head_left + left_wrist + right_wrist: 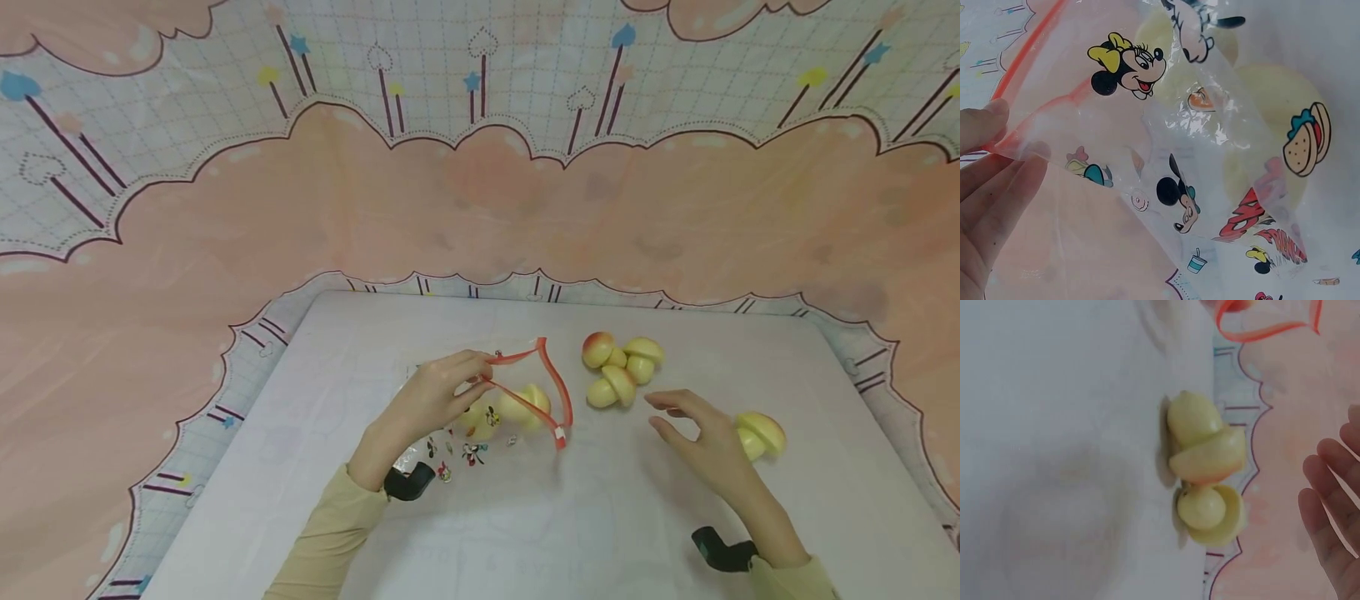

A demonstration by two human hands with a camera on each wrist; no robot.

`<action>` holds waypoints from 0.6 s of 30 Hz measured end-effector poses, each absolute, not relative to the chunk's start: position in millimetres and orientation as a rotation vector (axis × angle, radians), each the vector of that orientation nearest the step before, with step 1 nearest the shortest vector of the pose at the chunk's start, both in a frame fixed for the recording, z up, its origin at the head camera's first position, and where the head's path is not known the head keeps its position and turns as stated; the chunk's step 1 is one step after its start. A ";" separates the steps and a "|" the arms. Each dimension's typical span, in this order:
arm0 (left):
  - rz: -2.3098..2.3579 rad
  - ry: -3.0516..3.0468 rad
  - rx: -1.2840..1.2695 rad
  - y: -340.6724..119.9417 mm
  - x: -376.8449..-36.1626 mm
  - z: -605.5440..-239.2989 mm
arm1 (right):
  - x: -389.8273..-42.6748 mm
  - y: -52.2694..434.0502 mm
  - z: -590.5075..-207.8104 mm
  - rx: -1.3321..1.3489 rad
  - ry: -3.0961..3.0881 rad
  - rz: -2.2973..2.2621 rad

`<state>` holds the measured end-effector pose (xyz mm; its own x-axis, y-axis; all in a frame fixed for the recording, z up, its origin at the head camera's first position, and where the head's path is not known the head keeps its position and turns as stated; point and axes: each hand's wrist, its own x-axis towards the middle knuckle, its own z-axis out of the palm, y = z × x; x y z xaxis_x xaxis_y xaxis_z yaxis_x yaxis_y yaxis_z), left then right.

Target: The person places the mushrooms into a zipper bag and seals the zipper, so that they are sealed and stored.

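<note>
Table [600,517], white, is carrying everything.

Bag [525,392]: one, clear film with cartoon prints and a red zip rim, is lying left of centre with its mouth standing open. Judging it very light, limp and slick; film would crumple anywhere, so the stiffer zip strip looks the best place to take hold. Left hand [431,400] is pinching exactly that rim between thumb and fingertips [985,150], lifting one side.

Mushrooms: toy, yellow-cream with blush caps, hard and smooth by the look, light, likely to roll. Counting them:
- at least one inside the bag [528,404], with more pale shapes showing through the film; cannot tell exact number
- a cluster of three [621,368] just right of the bag mouth
- one [761,433] lying alone beside the right hand

Right hand [701,437] is hovering over the table between cluster and lone mushroom, fingers spread and relaxed, holding nothing. Cap or stem would suit a pinch.
</note>
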<state>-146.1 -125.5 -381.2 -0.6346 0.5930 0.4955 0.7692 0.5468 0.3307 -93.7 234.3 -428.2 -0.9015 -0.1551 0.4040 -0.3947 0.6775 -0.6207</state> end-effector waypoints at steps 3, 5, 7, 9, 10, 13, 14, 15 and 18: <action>-0.754 -2.457 -1.129 -125.7 -146.2 -381.3 | -91.0 242.9 -427.6 0.396 -2.586 1.039; -0.752 -2.460 -1.131 -125.7 -146.2 -381.3 | -89.4 248.4 -428.2 0.379 -2.588 1.028; -0.755 -2.463 -1.131 -125.6 -146.1 -381.1 | -87.9 253.7 -428.9 0.368 -2.588 1.019; -0.762 -2.467 -1.131 -125.2 -145.8 -381.0 | -86.1 259.0 -429.3 0.359 -2.588 1.011; -0.765 -2.471 -1.131 -125.1 -145.5 -380.8 | -85.4 261.8 -429.1 0.356 -2.584 1.003; -0.769 -2.481 -1.130 -124.8 -144.7 -380.4 | -83.9 270.5 -428.4 0.333 -2.572 0.955; -0.769 -2.484 -1.129 -124.9 -144.4 -380.3 | -83.3 273.6 -428.0 0.319 -2.577 0.941; -0.767 -2.487 -1.128 -124.8 -144.2 -380.3 | -83.0 276.9 -427.7 0.304 -2.584 0.931; -0.772 -2.487 -1.127 -124.7 -144.3 -380.6 | -82.0 286.4 -428.4 0.264 -2.615 0.910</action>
<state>-144.3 -124.7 -380.6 -0.6457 0.5990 0.4736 0.7619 0.5471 0.3468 -82.0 286.4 -428.4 -0.9182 -0.0573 0.3919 -0.2882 0.7754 -0.5619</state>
